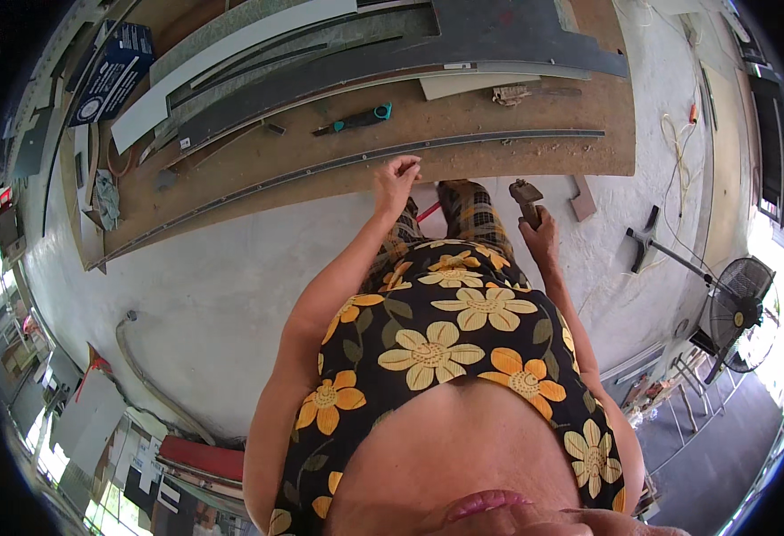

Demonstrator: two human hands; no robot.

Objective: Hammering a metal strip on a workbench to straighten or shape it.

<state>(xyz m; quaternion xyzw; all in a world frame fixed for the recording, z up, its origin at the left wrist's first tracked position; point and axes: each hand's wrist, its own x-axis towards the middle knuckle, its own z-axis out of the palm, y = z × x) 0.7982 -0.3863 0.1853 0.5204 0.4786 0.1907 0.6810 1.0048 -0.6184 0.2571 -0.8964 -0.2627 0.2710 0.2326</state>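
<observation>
My right hand point(542, 234) is wrapped round the handle of a hammer point(525, 190), its head pointing away from me, just off the near edge of the workbench. Over that edge is my left hand point(397, 184), thumb and fingers pinched together. Whatever may be between those fingertips is too small to make out. Close beyond them lies a long, narrow dark strip point(338, 163) with small light spots along its length. A teal and black utility knife point(356, 120) rests farther back on the brown workbench point(463, 163).
Dark and pale sheet strips point(321, 85) are piled along the back of the bench. A blue box point(117, 73) and a grey cloth point(106, 198) are at the left. On the right stands a black fan point(742, 313); a cable point(678, 161) trails over the floor.
</observation>
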